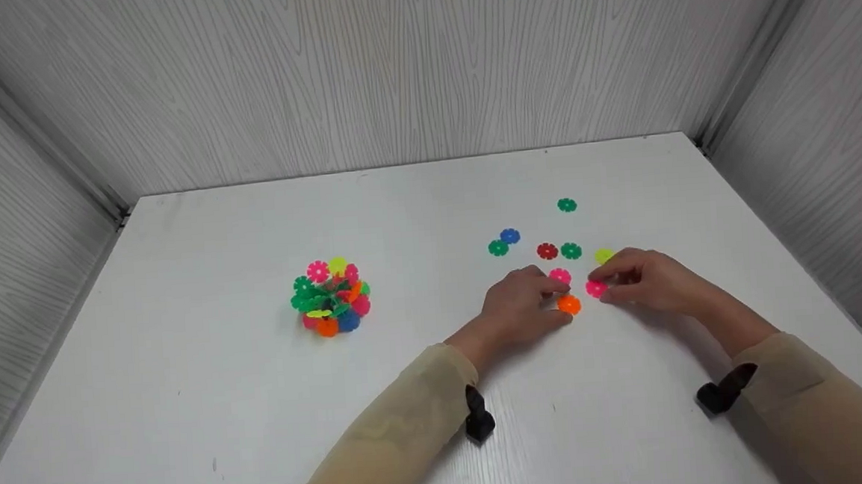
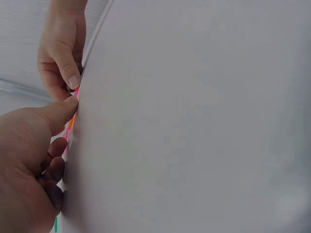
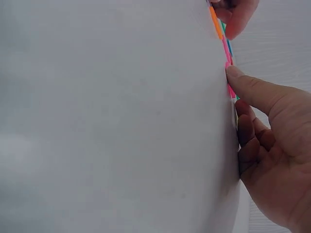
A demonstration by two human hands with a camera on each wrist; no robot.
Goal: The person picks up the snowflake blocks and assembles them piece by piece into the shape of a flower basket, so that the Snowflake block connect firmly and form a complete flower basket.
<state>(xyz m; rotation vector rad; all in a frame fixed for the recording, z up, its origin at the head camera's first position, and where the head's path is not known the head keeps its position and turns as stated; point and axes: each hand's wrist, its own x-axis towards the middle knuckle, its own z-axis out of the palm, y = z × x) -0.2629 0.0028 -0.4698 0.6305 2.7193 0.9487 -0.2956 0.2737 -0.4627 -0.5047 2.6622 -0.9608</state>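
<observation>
Thin, notched plastic interlocking discs lie on the white table. My left hand [image 1: 521, 307] has its thumb and a finger at opposite edges of an orange disc [image 1: 569, 305], pinching it flat on the table. Close by on the right, my right hand [image 1: 654, 282] pinches a pink disc [image 1: 596, 288] between thumb and finger. Another pink disc [image 1: 559, 276] lies just beyond the left fingertips, and a yellow disc [image 1: 604, 256] is partly hidden behind the right hand. Both wrist views show the hands low at the tabletop, the discs edge-on.
A multicoloured ball of joined discs [image 1: 330, 299] stands to the left. Beyond the hands lie a dark red disc [image 1: 547, 250], a blue disc [image 1: 510, 236] and several green discs [image 1: 567, 204]. Wood-grain panels [image 1: 391, 72] enclose the table's back and sides.
</observation>
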